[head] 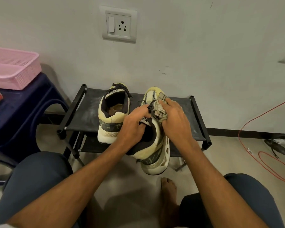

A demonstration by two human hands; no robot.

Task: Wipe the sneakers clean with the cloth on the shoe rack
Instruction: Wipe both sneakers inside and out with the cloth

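Two pale yellow sneakers sit mid-frame. The resting sneaker (110,122) stands on the top shelf of the black shoe rack (82,116), left of centre. The lifted sneaker (155,148) is held just right of it, heel low in the frame. The left hand (135,122) grips its tongue and collar, fingers curled inside. The right hand (174,119) clutches the bunched checked cloth (161,109), pressing it against the laces.

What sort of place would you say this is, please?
Probably a room in a home: a low black shoe rack against a wall with a switch-and-socket plate, and a blue plastic stool bearing a pink basket.
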